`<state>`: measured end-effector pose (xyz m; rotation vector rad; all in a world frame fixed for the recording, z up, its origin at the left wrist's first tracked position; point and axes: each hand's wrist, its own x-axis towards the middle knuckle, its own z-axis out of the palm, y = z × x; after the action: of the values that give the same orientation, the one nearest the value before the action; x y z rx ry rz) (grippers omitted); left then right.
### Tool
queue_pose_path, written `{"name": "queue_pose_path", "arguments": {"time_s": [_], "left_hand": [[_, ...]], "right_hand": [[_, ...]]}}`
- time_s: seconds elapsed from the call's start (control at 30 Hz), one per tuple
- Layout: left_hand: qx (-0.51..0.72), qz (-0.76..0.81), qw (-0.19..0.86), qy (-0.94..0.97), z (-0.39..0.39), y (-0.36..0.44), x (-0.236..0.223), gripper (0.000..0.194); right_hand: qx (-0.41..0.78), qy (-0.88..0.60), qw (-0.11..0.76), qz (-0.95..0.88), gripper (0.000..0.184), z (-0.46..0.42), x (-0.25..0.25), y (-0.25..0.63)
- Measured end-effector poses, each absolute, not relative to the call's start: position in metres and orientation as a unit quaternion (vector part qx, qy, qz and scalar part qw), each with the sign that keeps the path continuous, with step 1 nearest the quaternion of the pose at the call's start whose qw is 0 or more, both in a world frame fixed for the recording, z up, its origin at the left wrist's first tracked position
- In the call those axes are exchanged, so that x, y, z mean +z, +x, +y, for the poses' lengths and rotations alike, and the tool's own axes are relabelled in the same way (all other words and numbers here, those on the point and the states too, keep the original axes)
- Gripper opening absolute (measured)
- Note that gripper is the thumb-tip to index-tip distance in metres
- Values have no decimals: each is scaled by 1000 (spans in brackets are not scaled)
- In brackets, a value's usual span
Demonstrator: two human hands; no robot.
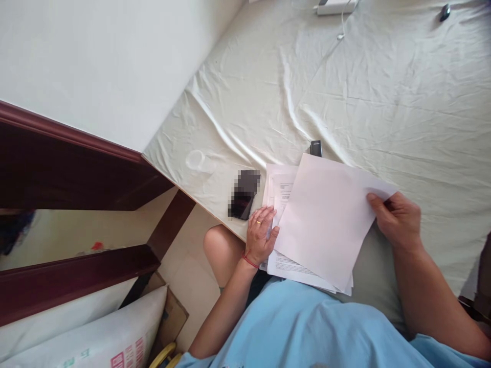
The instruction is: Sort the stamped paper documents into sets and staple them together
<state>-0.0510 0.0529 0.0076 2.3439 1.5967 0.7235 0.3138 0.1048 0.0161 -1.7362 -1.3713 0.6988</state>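
Note:
A blank white sheet of paper (326, 220) lies askew over a stack of printed papers (299, 266) at the front of the cloth-covered surface. My right hand (397, 217) pinches the blank sheet at its right corner, thumb on top. That corner is slightly lifted and curled. On the left edge of the stack rests my left hand (261, 232), its fingers stretched out and lying flat. Just beyond its fingertips is a dark phone (245, 194), partly pixelated. The blank sheet covers most of the printed text beneath it.
A small black object (316, 148) touches the sheet's far edge. A clear round lid or cup (195, 160) lies left of the phone. At the back are a white device (335, 6) with a cable and another black object (445, 12). Dark wooden furniture (76, 158) borders the left.

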Motion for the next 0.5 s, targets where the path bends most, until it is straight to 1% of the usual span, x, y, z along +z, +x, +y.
{"name": "queue_pose_path", "arguments": {"time_s": [0.07,0.13,0.23,0.3,0.4,0.5], "left_hand": [[259,544,116,790,53,-51,7,45],[265,545,117,787,54,-51,6,40],[267,546,110,787,54,-51,5,36],[267,548,105,786,54,-50,4,35],[258,553,92,787,55,-49,4,34],[243,557,76,791,55,-48,4,34]], "right_hand": [[273,-694,423,-514,33,105,13,318],[273,-700,458,-475,32,105,11,323],[276,-696,528,-401,27,106,8,332],[285,-689,560,-361,24,107,7,337],[303,-688,565,-340,25,107,7,341],[306,-709,527,-355,24,107,9,343]]}}
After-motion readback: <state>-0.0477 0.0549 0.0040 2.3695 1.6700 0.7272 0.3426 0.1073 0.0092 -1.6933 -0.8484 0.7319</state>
